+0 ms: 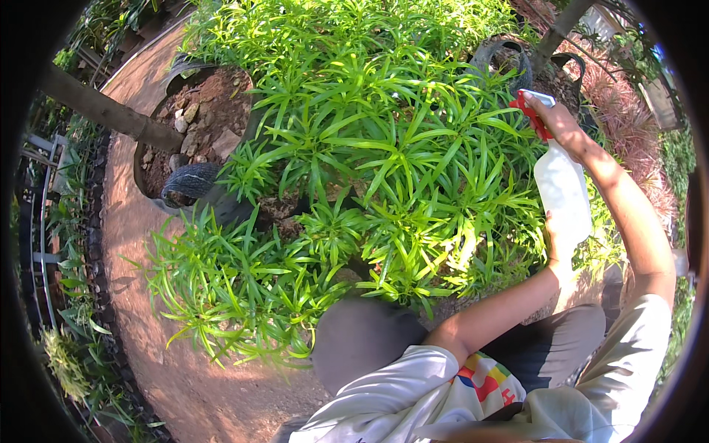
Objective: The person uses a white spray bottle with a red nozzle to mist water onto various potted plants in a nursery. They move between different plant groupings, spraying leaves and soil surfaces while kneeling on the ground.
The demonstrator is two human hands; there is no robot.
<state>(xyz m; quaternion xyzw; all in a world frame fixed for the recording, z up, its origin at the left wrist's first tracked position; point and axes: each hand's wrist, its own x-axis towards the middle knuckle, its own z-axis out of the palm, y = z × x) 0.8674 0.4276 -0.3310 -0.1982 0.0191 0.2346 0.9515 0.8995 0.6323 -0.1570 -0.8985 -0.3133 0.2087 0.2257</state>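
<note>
A white spray bottle (561, 192) with a red and white trigger head stands upright at the right, beside the leafy plants (384, 148). Around its neck and trigger is my right hand (559, 124), the nozzle facing left over the foliage. My left hand (559, 249) holds the bottle low down, near its base; most of its fingers are hidden behind the bottle. Long, narrow bright green leaves fill the middle of the view, close to the bottle's left side.
A dark planter bag (188, 184) of soil and stones, with a slim trunk (111, 111) leaning over it, stands at the left. Another black planter bag (509, 63) with handles sits at the upper right. Reddish plants (628, 111) grow behind my right arm. Brown ground (170, 340) borders the plants.
</note>
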